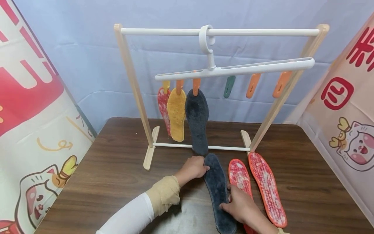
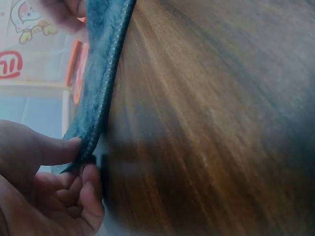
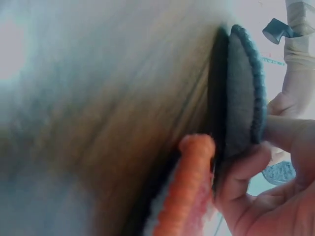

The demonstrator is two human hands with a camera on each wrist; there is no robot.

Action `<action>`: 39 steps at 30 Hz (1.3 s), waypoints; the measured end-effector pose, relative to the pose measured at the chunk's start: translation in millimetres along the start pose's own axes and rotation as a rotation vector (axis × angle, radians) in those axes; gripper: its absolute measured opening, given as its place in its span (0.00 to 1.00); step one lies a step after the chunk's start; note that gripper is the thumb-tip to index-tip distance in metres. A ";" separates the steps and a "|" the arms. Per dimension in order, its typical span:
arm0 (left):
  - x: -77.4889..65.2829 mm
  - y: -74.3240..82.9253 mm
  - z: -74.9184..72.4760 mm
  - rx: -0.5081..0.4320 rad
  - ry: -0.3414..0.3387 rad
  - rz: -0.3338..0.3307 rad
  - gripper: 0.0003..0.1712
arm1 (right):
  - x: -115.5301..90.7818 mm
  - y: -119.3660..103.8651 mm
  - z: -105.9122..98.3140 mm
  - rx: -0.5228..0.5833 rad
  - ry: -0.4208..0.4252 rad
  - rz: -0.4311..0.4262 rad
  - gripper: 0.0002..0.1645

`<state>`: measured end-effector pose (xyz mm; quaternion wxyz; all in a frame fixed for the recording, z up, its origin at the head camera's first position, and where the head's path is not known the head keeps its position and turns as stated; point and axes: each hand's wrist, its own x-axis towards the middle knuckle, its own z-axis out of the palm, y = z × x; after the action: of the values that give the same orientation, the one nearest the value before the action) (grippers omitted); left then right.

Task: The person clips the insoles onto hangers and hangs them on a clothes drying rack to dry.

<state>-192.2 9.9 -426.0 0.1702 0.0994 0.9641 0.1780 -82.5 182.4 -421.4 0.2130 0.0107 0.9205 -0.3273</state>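
A dark grey insole (image 1: 217, 191) is held above the table between both hands. My left hand (image 1: 195, 167) pinches its far end by the edge; in the left wrist view the thumb (image 2: 61, 150) lies on the fuzzy face. Lower down, my right hand (image 1: 241, 203) grips the opposite edge, thumb on top and fingers underneath, as the right wrist view shows with the insole's pale underside (image 3: 240, 98). Beside it lie two red-and-white insoles, one (image 1: 241, 175) partly hidden by the right hand, the other (image 1: 268, 190) farther right. Another dark grey insole (image 1: 197, 120) hangs just beyond the left hand.
A wooden rack (image 1: 131, 78) carries a tilted white hanger (image 1: 233, 70). On its left side, clips hold a red insole (image 1: 164, 109), a yellow insole (image 1: 176, 115) and the hanging grey one. A green clip (image 1: 229, 86) and two orange clips (image 1: 253, 85) hang on the right.
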 end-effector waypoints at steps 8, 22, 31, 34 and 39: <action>-2.1 1.7 -4.4 -0.071 -0.020 -0.012 0.16 | -6.2 8.4 -4.1 0.194 -0.053 -0.049 0.20; -2.1 -4.0 -5.4 -0.367 -0.014 0.111 0.21 | -11.2 7.5 -2.5 0.239 -0.044 -0.013 0.21; -3.9 0.0 -11.0 -0.412 0.014 0.128 0.16 | -11.3 9.6 -4.6 0.295 -0.080 -0.036 0.13; -5.3 0.8 -14.3 -0.414 0.029 0.139 0.15 | -11.2 10.1 -4.9 0.311 -0.086 -0.055 0.12; -7.3 1.2 -20.3 -0.421 0.029 0.158 0.14 | -12.2 9.3 -5.6 0.328 -0.083 -0.065 0.13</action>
<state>-192.7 3.0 -405.6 0.1589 0.1341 0.8972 0.3896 -72.0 194.6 -418.2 0.2356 0.0021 0.8450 -0.4801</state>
